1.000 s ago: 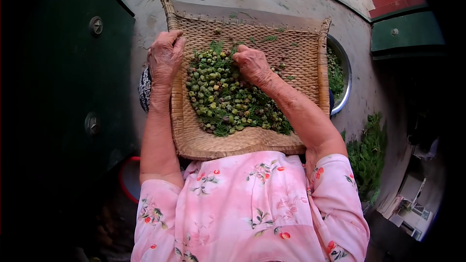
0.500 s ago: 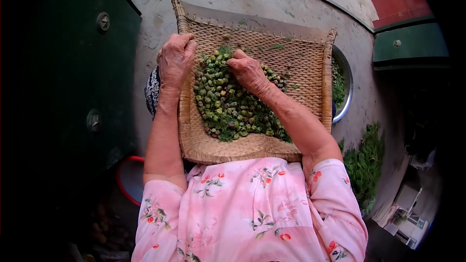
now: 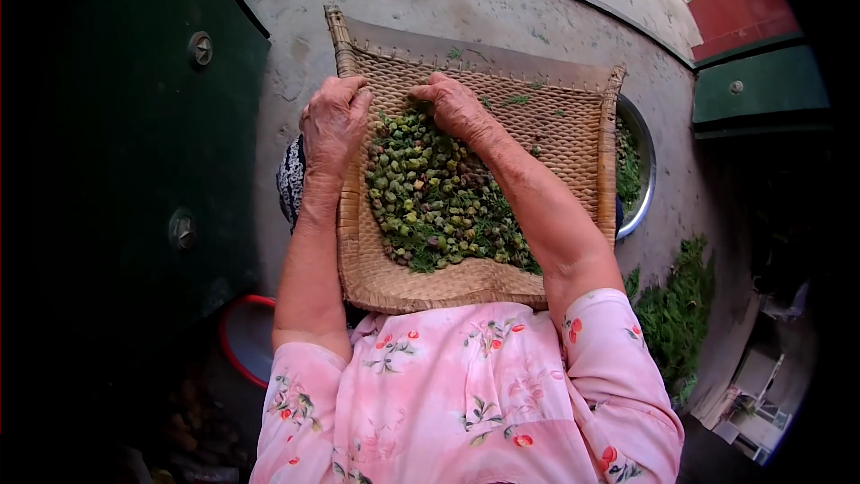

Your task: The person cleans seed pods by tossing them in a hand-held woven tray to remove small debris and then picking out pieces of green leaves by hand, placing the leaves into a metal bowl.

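I see a woven winnowing tray (image 3: 555, 125) resting across the lap, and it holds a heap of small green pods (image 3: 430, 202) mixed with leafy bits, piled toward its left and middle. My left hand (image 3: 333, 121) lies palm-down with loosely curled fingers on the tray's left edge, touching the side of the heap, while my right hand (image 3: 457, 108) rests open and flat on the heap's far end, gripping nothing. Partly hidden under the tray's right side is a metal basin (image 3: 638, 175) with green leaves (image 3: 627, 161) in it, and a red-rimmed bowl (image 3: 244, 341) sits low at the left, its contents hidden from me.
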A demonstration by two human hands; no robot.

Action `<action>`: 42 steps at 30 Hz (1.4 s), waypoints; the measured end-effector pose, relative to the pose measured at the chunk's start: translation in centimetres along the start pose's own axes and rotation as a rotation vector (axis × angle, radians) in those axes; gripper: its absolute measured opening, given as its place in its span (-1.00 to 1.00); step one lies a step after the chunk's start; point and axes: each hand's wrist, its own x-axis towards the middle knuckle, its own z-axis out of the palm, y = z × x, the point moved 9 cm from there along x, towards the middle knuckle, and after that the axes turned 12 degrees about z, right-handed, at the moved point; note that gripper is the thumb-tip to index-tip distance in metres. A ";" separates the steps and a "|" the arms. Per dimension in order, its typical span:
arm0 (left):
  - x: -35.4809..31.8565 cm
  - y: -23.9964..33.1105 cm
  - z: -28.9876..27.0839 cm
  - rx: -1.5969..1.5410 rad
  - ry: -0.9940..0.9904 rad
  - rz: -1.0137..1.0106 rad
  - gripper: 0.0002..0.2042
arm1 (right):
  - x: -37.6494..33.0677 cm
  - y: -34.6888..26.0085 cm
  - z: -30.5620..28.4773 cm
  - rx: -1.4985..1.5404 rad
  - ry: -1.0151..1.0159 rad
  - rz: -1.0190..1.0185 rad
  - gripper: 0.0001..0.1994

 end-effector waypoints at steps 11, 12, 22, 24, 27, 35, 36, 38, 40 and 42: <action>0.0 -0.2 0.4 0.030 -0.023 0.017 -0.79 | -0.5 0.3 0.2 -0.086 0.159 0.049 -0.82; 0.1 0.0 0.4 0.027 -0.023 0.022 -0.79 | -0.8 0.7 -0.3 -0.026 0.194 0.043 -0.83; 0.1 0.0 0.3 0.009 -0.026 0.006 -0.80 | -8.9 4.8 -11.4 0.518 0.369 0.061 -0.89; 0.0 -0.1 0.3 0.000 -0.045 0.007 -0.79 | -12.0 7.4 -14.7 0.560 0.447 0.109 -0.88; -0.2 -0.2 0.2 0.007 -0.054 0.019 -0.79 | -17.9 11.9 -19.3 0.692 0.651 0.159 -0.85; 0.2 0.4 0.0 0.008 -0.037 0.018 -0.79 | -23.9 21.6 -21.3 -0.265 0.835 0.565 -0.58; 0.2 0.4 0.0 0.007 -0.030 0.017 -0.80 | -22.4 20.2 -21.2 -0.188 0.830 0.479 -0.60; 0.1 0.2 0.2 0.013 -0.037 0.015 -0.80 | -18.6 14.9 -19.3 0.070 0.687 0.351 -0.66; 0.3 0.3 0.4 0.001 -0.025 0.040 -0.80 | -15.2 9.1 -15.0 -0.035 0.570 0.121 -0.69; 0.3 0.2 0.4 0.005 -0.027 0.039 -0.80 | -12.8 2.2 -9.1 -0.025 0.317 -0.051 -0.62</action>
